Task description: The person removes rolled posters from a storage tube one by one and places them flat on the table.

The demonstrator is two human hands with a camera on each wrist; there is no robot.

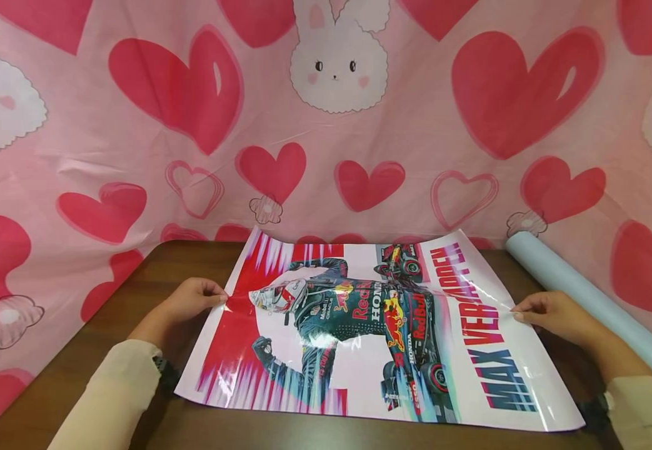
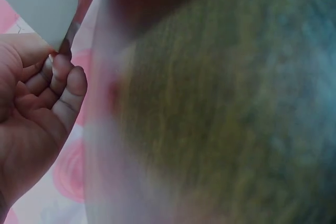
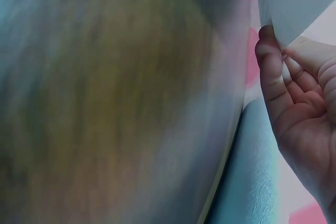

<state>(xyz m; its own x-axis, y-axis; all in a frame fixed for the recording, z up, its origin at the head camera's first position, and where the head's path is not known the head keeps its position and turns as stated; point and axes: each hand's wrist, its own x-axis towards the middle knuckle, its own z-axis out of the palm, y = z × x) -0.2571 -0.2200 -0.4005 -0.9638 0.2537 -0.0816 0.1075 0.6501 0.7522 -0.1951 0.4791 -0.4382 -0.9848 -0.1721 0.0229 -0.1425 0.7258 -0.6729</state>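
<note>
A glossy poster [image 1: 359,331] of a racing driver and cars, lettered "MAX VERAPPEN" as far as it reads, is spread sideways over the brown table. Its left edge is pinched between thumb and finger of my left hand [image 1: 193,299]. On the opposite edge, my right hand [image 1: 553,315] pinches the poster the same way. The corners curl up slightly, and creases run inward from both grips. In the left wrist view the left hand [image 2: 39,93] holds the poster's pale underside [image 2: 47,3]. The right wrist view shows the right hand [image 3: 302,93] gripping the pale sheet [image 3: 294,3].
A light blue roll [image 1: 596,300] lies along the right side, beyond my right hand. Behind the dark brown table [image 1: 151,281] hangs a pink cloth [image 1: 326,134] with hearts and rabbits. The wrist views show the tabletop [image 2: 220,108] blurred.
</note>
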